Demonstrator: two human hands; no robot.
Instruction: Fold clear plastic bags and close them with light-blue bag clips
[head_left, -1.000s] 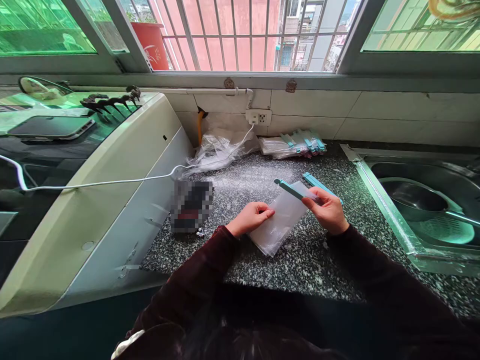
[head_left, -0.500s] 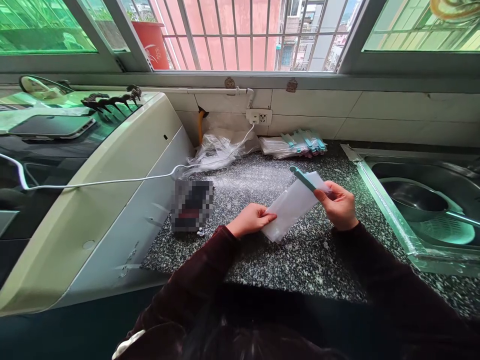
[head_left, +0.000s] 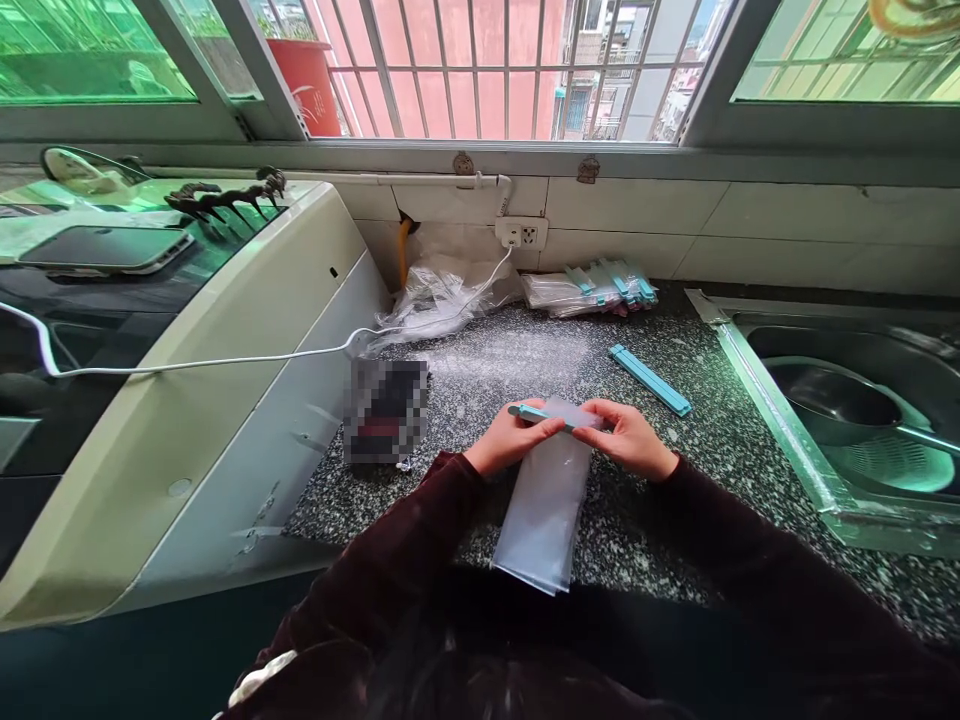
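A folded, cloudy plastic bag (head_left: 541, 505) slants down from my hands, its lower end over the counter's front edge. Across its upper part lies a teal bag clip (head_left: 529, 412). My left hand (head_left: 517, 438) is closed around the clip's left portion, thumb along the front. On the other side, my right hand (head_left: 626, 438) pinches the bag's top near the clip's right end, which the fingers partly hide. Beyond my right hand, more teal clips (head_left: 649, 380) lie side by side on the counter.
Clear plastic wrapping (head_left: 439, 295) and a pile of bags with teal clips (head_left: 592, 288) rest by the wall. A blurred dark object (head_left: 386, 412) sits left on the speckled counter (head_left: 480, 385). A white cable (head_left: 247, 360) crosses from the socket. At right is a sink (head_left: 780, 420) holding a pan.
The bag has swung from slanting up rightward to pointing down toward me. My left hand has shifted from its lower end to the clip. Teal clips now lie on the counter.
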